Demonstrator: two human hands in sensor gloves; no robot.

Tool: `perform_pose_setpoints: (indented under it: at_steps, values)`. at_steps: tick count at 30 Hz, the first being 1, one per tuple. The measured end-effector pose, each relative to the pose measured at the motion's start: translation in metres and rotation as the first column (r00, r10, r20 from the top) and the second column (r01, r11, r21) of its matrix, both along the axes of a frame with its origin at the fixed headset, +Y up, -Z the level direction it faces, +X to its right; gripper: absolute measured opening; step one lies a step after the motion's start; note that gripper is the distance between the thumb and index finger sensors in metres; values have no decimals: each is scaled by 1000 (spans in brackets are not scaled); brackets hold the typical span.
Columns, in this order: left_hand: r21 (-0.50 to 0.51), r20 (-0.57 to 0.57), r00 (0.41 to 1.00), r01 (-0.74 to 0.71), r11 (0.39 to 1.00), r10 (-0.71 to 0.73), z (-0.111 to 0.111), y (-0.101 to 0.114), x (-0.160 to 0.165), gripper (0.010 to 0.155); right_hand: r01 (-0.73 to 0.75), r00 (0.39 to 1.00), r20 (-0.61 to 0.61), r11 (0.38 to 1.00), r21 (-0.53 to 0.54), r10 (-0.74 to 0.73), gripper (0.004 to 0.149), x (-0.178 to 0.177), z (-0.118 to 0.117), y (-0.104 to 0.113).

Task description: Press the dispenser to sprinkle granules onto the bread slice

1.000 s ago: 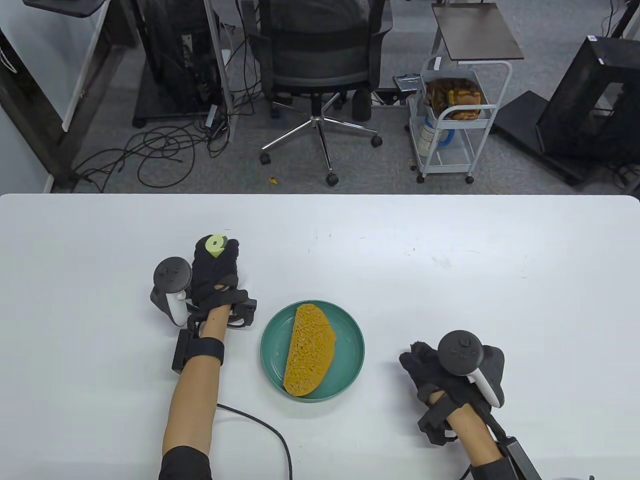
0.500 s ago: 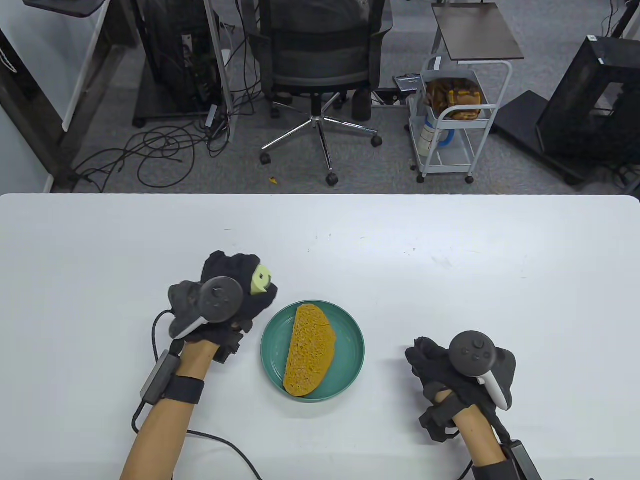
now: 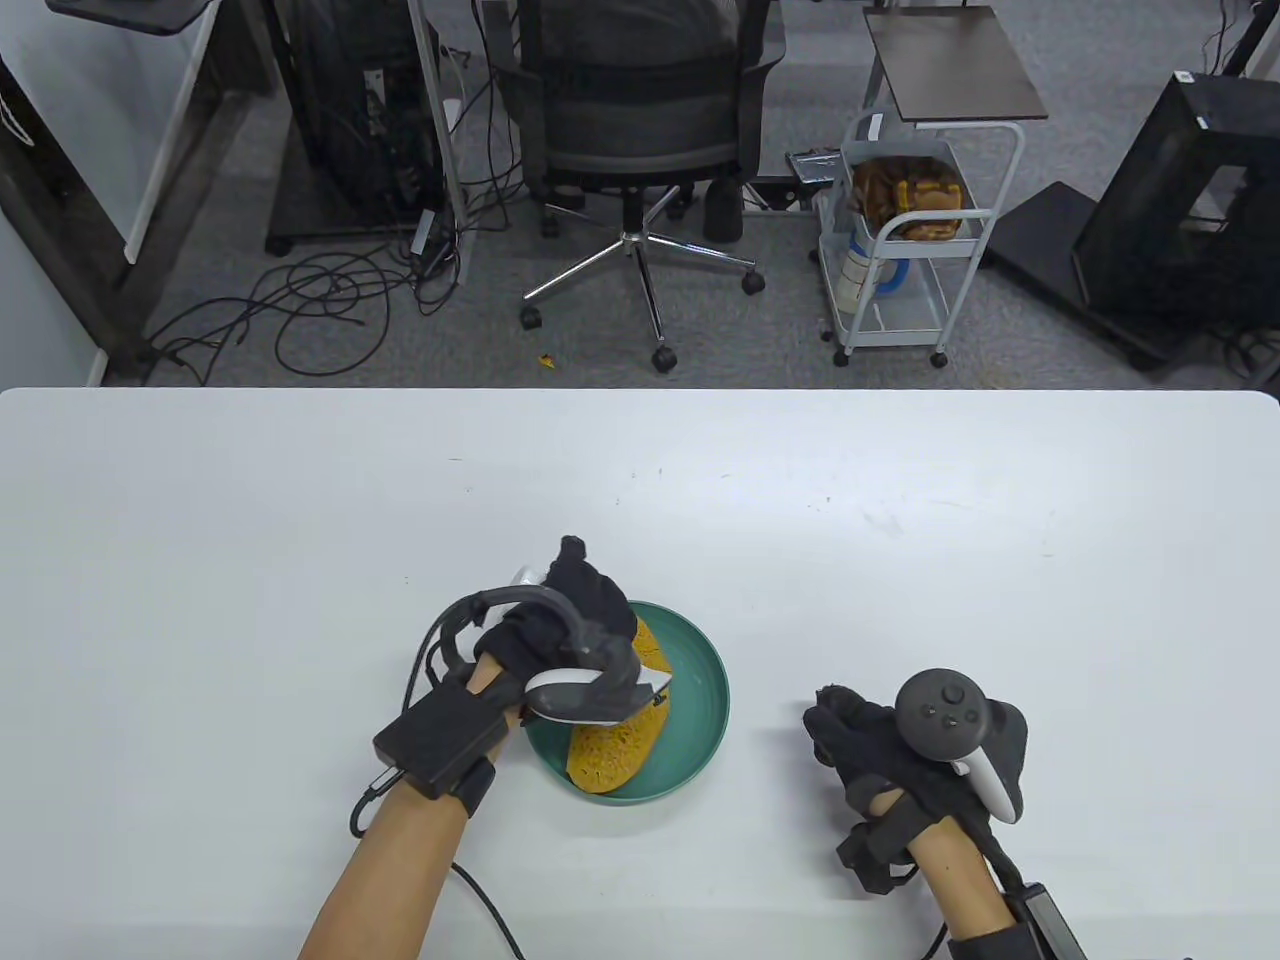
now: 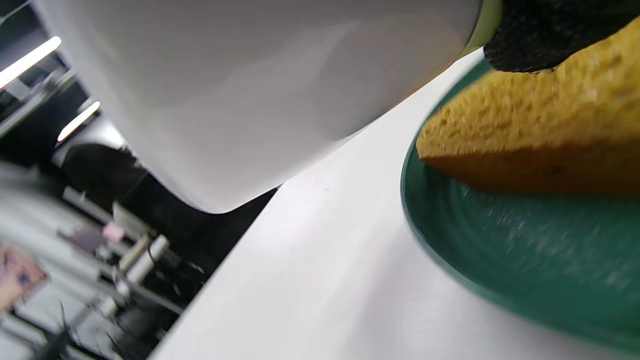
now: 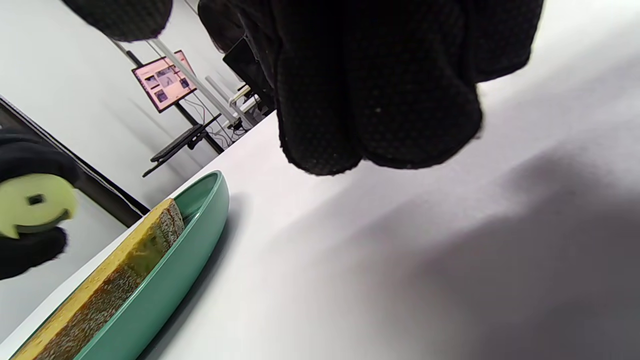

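My left hand (image 3: 565, 630) grips the dispenser (image 5: 35, 204), tipped over the bread slice (image 3: 610, 745) on the green plate (image 3: 700, 690). My right hand (image 3: 900, 745) rests curled, empty, right of the plate.

From the table view the left hand (image 3: 560, 640) hides the dispenser (image 5: 35, 204) and covers the bread slice's (image 3: 610, 755) far half.

Overhead plus close low wrist views; plate (image 3: 700, 690) shared.

An office chair (image 3: 640, 130) is seen beyond the table's (image 3: 900, 560) far edge. A white cart (image 3: 915, 235) (holding brownish items) is placed to its right.
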State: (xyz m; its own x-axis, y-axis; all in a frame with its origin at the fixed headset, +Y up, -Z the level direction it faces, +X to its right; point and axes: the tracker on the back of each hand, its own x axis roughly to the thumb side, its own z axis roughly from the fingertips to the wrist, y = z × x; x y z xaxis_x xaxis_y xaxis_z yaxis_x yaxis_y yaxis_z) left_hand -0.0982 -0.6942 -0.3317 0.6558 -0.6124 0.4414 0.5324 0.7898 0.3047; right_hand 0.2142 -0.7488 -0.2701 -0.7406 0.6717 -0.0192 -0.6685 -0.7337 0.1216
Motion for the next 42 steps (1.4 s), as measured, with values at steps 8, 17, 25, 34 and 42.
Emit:
perform_pose_setpoints:
  at_steps: [8,17,25,34,42]
  values:
    - [0,-459,54,-998,60,887,1,-21,-136,65,34,999,18,999,-3,-34,60,5,-2,-1]
    - [-66,-457,154,-988,139,876,2,-9,-127,65,36,999,-1,999,-9,-36,60,2,-2,-2]
    - [119,205,886,399,909,-416,47,-18,27,64,39,999,0,999,-27,-39,60,1,-2,-5]
    - [-139,69,989,-122,983,133,32,-2,-1,65,35,999,2,999,-17,-35,60,3,-3,-4]
    - [-96,-444,88,-994,51,892,15,-33,-126,66,36,999,-4,999,-22,-36,60,2,-3,-4]
